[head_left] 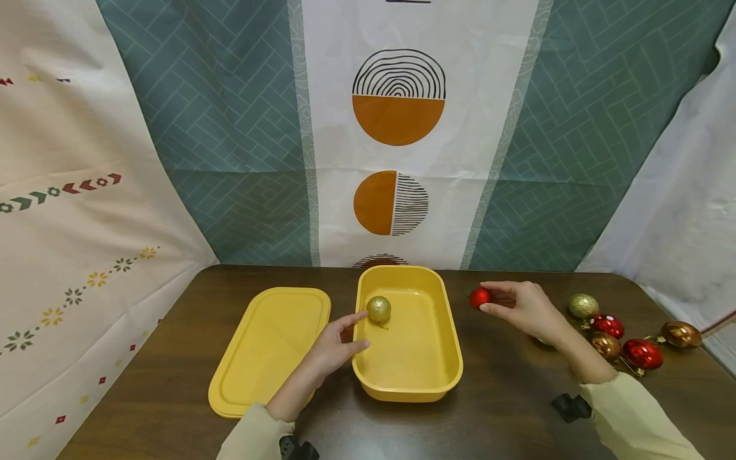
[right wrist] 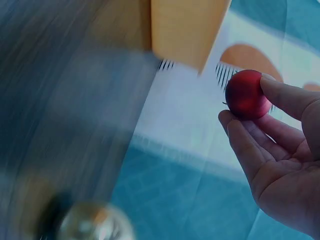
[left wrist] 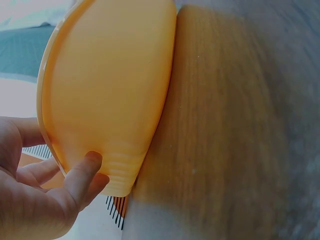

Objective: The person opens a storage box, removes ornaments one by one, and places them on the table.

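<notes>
A yellow plastic container (head_left: 411,358) stands on the brown table with a glittery gold bauble (head_left: 379,309) inside, by its left wall. My left hand (head_left: 336,345) holds the container's left rim, some fingers reaching over the edge and others against the outer wall, as the left wrist view shows. To the right of the container, my right hand (head_left: 526,310) pinches a small red bauble (right wrist: 246,95) between thumb and fingertips, above the table.
A yellow lid (head_left: 270,351) lies flat left of the container. On the right sit several Christmas ornaments: a glittery gold bauble (head_left: 583,306), a shiny red one (head_left: 642,354) and a bronze one (head_left: 681,335) among them. A patterned curtain (head_left: 397,153) hangs behind the table.
</notes>
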### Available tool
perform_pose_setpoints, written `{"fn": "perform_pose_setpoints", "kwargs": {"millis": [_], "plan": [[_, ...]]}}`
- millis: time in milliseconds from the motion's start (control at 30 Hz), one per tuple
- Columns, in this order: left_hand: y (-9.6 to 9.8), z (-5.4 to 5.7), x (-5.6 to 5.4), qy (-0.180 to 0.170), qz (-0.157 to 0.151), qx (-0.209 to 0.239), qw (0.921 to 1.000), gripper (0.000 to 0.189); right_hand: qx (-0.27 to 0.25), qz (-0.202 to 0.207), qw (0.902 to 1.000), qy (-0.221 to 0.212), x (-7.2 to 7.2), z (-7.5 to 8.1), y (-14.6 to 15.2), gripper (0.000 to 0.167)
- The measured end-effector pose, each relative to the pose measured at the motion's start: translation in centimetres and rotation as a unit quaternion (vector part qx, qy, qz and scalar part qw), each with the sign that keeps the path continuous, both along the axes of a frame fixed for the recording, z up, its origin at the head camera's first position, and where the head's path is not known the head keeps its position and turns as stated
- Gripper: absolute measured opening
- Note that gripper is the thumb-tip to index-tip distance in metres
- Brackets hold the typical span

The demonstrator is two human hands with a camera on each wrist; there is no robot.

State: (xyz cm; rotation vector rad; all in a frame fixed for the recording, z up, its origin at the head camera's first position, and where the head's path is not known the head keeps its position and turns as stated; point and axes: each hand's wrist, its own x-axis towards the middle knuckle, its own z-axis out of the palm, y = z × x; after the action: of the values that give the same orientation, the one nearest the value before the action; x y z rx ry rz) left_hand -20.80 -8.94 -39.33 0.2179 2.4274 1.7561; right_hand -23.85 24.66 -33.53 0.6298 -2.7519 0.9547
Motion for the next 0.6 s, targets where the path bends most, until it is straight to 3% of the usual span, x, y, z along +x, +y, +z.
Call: {"fn": "perform_pose_setpoints", "kwargs": {"millis": [300, 600], "plan": [[0.0, 0.1, 0.0, -0.002, -0.001, 0.003, 1.0000, 0.049, 0.039, -0.081, 0.9959, -0.003, 0.7, -0.1, 5.7, 0.048], [0.0, 0.1, 0.0, -0.004, -0.001, 0.012, 0.9999, 0.048, 0.045, -0.145, 0.9880, -0.028, 0.2, -1.4, 10.4, 0.055]]}}
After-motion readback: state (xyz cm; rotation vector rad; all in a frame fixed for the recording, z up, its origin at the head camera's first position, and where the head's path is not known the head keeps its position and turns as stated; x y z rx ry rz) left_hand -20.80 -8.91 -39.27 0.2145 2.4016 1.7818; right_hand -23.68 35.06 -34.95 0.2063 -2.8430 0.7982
